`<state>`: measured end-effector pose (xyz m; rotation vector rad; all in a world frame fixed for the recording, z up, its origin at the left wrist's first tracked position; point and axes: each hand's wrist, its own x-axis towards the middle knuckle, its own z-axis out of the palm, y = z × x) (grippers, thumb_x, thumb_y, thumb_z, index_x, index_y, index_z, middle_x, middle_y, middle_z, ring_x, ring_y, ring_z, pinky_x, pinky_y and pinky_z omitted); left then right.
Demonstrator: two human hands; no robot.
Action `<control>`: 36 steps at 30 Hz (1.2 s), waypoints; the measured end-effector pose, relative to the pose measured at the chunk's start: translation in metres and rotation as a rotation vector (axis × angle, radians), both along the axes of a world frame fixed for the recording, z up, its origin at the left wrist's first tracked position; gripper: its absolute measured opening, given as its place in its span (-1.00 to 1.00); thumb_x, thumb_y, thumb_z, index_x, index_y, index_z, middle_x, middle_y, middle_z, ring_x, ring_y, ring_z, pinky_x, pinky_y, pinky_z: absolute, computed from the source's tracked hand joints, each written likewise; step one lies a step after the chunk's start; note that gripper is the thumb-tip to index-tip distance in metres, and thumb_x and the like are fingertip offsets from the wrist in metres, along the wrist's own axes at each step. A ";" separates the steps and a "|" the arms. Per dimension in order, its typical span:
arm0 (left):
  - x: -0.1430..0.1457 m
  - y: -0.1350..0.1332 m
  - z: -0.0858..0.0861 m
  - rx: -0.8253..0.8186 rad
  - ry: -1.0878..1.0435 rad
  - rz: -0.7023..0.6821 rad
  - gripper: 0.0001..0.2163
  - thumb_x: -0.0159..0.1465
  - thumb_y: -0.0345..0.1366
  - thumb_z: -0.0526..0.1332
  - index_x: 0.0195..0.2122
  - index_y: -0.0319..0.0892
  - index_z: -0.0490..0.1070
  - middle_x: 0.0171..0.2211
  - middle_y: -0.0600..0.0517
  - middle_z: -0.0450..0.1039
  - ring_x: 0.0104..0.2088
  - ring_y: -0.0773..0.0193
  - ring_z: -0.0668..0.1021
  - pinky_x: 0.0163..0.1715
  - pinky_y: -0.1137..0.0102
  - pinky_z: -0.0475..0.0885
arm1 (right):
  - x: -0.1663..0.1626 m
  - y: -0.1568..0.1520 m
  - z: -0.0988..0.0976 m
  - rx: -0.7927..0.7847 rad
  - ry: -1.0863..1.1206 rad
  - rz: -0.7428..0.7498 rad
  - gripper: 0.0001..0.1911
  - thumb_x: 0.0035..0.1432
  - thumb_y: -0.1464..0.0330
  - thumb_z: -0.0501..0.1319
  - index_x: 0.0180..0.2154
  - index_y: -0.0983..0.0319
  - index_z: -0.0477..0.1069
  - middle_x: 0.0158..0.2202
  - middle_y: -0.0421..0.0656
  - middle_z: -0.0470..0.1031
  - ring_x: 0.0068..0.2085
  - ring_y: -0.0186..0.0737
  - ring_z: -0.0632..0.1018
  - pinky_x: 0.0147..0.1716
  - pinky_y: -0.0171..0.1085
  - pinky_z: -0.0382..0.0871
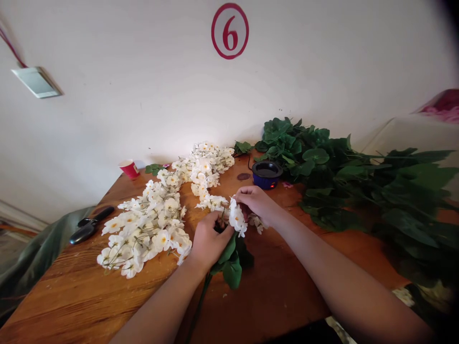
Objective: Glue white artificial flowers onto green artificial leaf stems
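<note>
My left hand point(211, 239) is closed round an artificial flower stem, whose green leaves point(231, 267) hang below the fingers. White blossoms point(236, 217) with yellow centres show at the top of this stem, between my two hands. My right hand point(256, 203) pinches at the blossoms from the far right side; its fingertips are partly hidden behind the petals. A long pile of loose white flowers point(154, 229) lies to the left of my hands and runs back toward the wall. Just beyond my right hand stands a small blue pot point(266, 176) with a dark top and a lit red light.
Green leaf stems point(344, 177) are heaped along the right side of the wooden table point(71, 291). A red paper cup point(129, 168) stands at the back left. Black-handled scissors or cutters point(89, 224) lie near the left edge. Behind is a white wall point(161, 71) with a circled 6.
</note>
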<state>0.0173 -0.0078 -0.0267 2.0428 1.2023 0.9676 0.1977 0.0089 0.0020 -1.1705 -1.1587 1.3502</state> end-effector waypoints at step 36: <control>-0.002 -0.003 0.003 -0.058 -0.287 0.060 -0.64 0.31 -0.15 0.04 -0.60 -0.15 0.28 -0.60 0.05 0.38 -0.43 0.25 0.46 -0.33 0.39 0.39 | -0.009 -0.018 0.003 0.481 -0.059 0.088 -0.45 0.29 -0.07 0.00 0.15 0.08 0.23 0.04 -0.06 0.41 -0.05 -0.12 0.50 -0.11 -0.21 0.40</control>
